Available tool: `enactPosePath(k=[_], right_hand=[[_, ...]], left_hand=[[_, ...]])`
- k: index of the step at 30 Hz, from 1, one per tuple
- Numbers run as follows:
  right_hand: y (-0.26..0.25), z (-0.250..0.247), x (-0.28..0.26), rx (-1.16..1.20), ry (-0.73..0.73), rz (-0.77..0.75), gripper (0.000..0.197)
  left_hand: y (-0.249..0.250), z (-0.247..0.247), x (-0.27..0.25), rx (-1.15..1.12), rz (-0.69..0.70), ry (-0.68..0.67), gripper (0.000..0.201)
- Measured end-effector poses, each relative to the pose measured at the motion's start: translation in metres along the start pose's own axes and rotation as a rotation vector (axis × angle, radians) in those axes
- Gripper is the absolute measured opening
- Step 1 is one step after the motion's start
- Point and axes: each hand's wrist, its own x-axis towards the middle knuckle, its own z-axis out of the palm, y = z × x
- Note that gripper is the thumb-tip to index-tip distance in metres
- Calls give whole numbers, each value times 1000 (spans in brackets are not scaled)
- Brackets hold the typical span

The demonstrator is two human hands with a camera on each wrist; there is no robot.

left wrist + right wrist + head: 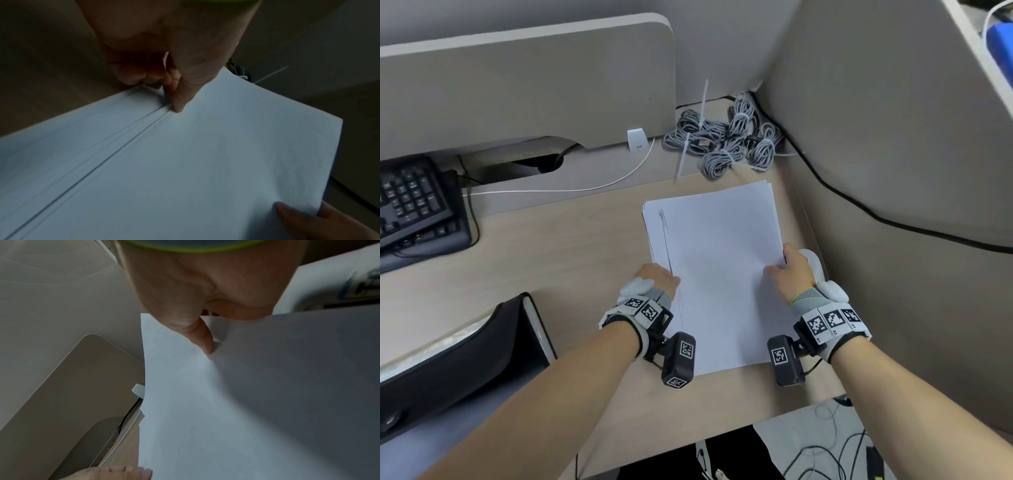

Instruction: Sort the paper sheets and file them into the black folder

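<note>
A stack of white paper sheets (715, 260) lies on the wooden desk, its left edges fanned out unevenly. My left hand (659, 275) grips the stack's left edge, thumb on top (179, 97) and fingers curled under the sheets (205, 162). My right hand (787, 265) pinches the right edge, thumb pressing on the top sheet (205, 344) and the other fingers hidden under the sheets (226, 402). The black folder (465, 356) lies at the near left of the desk, a white edge showing along its side.
Bundled grey cables (726, 140) lie just behind the paper. A black keyboard (414, 205) sits at the far left, with a white charger (637, 138) and its white cord behind. A beige partition (893, 171) rises close on the right, a black cable running along it.
</note>
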Motion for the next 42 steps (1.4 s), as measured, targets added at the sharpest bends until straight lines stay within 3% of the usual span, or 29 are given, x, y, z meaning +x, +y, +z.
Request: enactPosePath(k=[3, 6, 9, 11, 14, 17, 22, 26, 28, 30, 33, 37, 42], right_hand=[[5, 2, 1, -3, 1, 14, 11], [6, 3, 1, -4, 6, 44, 11], [6, 4, 1, -1, 15, 46, 14], [5, 4, 1, -5, 12, 43, 12], [4, 3, 0, 8, 10, 43, 16], [2, 4, -1, 9, 10, 44, 18], [-2, 6, -4, 0, 6, 58, 21], [2, 5, -6, -5, 3, 61, 12], [4, 1, -8, -6, 9, 51, 12], [5, -5, -9, -8, 33, 39, 15], [9, -12, -9, -25, 69, 28, 10], [17, -15, -9, -67, 96, 44, 12], [21, -16, -10, -30, 91, 55, 26]], left_hand=[[2, 5, -6, -97, 55, 70, 6], [1, 7, -9, -281, 82, 101, 26], [3, 7, -16, -580, 40, 147, 24], [3, 7, -19, -676, 26, 98, 24], [5, 3, -20, -648, 108, 59, 15], [12, 6, -31, -654, 212, -1, 28], [18, 13, -37, -622, 172, -17, 36], [17, 17, -41, -598, 203, -31, 26], [16, 20, -38, -547, 139, -29, 11], [14, 24, -30, -472, 93, 13, 26], [7, 24, -19, -372, 187, 54, 39], [5, 27, -6, -242, 234, 3, 20], [7, 27, 0, -298, 181, 84, 25]])
